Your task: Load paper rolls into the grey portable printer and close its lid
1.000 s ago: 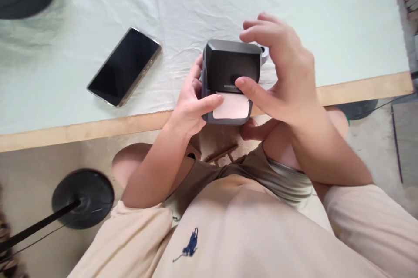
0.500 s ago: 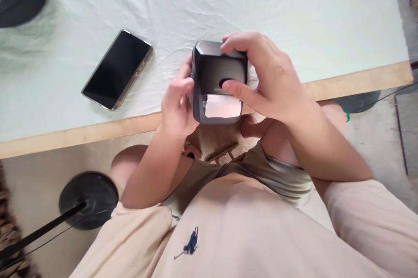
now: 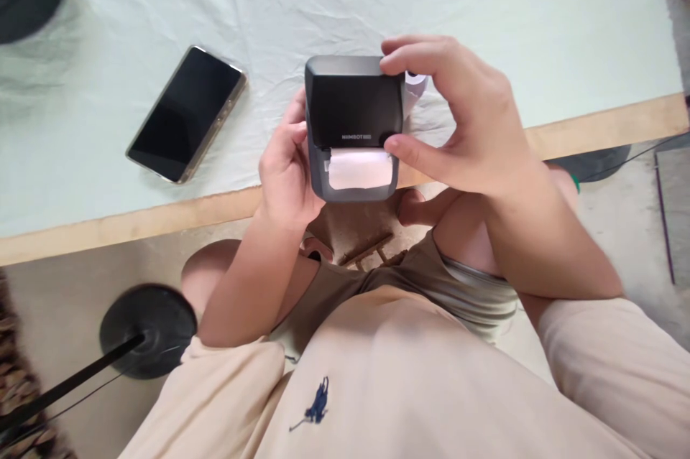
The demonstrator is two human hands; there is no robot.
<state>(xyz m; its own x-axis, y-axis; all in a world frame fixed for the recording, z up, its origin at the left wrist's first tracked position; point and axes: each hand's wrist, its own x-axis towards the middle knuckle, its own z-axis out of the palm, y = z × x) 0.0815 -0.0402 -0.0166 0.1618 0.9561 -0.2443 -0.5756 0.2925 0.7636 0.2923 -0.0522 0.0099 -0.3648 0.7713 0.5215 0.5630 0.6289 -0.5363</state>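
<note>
Grey label printer [image 3: 353,103] held over the counter [image 3: 162,211] edge, left hand [image 3: 285,172] cradling, right hand [image 3: 463,118] gripping its lid, paper [image 3: 360,169] showing.

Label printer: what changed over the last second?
The label printer was turned square to the camera. The left hand drew its thumb off the front to grip the side; the right hand stayed on top. The phone stayed put.

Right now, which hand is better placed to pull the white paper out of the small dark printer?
Probably the right hand: its thumb tip lies on the label printer just beside the white paper at the slot. The left hand grips the printer's left side and steadies it.
</note>
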